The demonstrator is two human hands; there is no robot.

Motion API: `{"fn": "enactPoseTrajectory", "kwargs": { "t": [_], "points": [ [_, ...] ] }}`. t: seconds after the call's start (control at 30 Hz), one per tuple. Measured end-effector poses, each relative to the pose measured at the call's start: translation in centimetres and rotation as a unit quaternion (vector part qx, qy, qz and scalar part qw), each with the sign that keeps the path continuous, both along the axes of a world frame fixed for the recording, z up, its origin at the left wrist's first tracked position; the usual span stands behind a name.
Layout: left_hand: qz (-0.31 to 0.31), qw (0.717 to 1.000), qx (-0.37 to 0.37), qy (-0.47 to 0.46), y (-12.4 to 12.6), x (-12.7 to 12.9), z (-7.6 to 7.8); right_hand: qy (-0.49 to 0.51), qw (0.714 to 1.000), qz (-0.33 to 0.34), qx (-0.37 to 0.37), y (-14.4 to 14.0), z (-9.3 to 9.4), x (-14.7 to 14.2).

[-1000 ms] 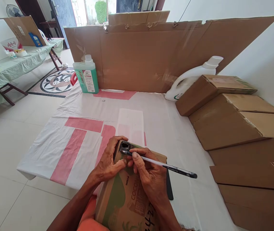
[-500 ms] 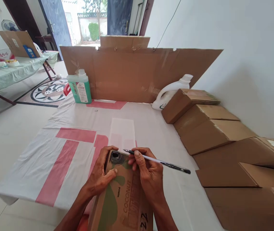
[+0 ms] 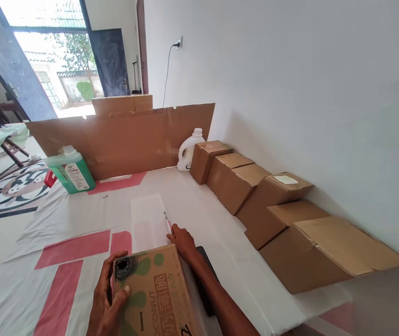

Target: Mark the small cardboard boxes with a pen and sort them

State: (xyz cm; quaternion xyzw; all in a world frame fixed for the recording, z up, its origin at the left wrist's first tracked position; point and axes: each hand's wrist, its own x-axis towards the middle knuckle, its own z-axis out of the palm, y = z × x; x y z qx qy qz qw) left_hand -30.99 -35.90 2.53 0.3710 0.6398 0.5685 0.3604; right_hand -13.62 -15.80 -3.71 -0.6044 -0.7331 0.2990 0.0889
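The carton [image 3: 150,291] is clasped at its edge by the left grip [image 3: 100,297], a pen [image 3: 167,222] pinched by the right grip [image 3: 184,241]; table [image 3: 204,212] room is bounded rightward by boxes [image 3: 260,203].

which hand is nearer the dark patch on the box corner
Left. The left hand grips the box beside the dark patch; the right hand, holding the pen, is past the box's far right corner.

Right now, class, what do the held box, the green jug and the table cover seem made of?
Held box: matt brown cardboard, by its folded edges and printed face.
Green jug: smooth, probably plastic, by its moulded shape and translucent look.
Table cover: dull, thin, plastic or cloth; wrinkles fit either.
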Motion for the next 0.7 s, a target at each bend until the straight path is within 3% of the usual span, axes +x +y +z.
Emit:
{"fn": "enactPoseTrajectory", "kwargs": {
  "t": [0.23, 0.4, 0.53, 0.6, 0.7],
  "points": [
    [-0.011, 1.000, -0.009, -0.003, 0.6, 0.2, 0.5, -0.075, 0.997, 0.025, -0.019, -1.4, 0.2, 0.0],
    [-0.006, 1.000, -0.016, -0.024, 0.9, 0.4, 0.7, -0.126, 0.991, -0.037, 0.022, -5.6, 0.5, 4.6],
    [-0.013, 1.000, -0.006, -0.018, 1.3, 0.2, 0.5, -0.189, 0.976, -0.109, -0.030, -9.4, -0.7, 8.5],
    [-0.032, 0.999, 0.001, -0.004, 1.5, 0.0, 0.3, -0.167, 0.978, -0.118, -0.047, -10.2, -1.5, 9.4],
    [-0.059, 0.998, 0.009, 0.011, 1.6, -0.3, 0.3, -0.040, 0.987, -0.144, -0.063, -10.0, -2.7, 9.9]
  ]
}}
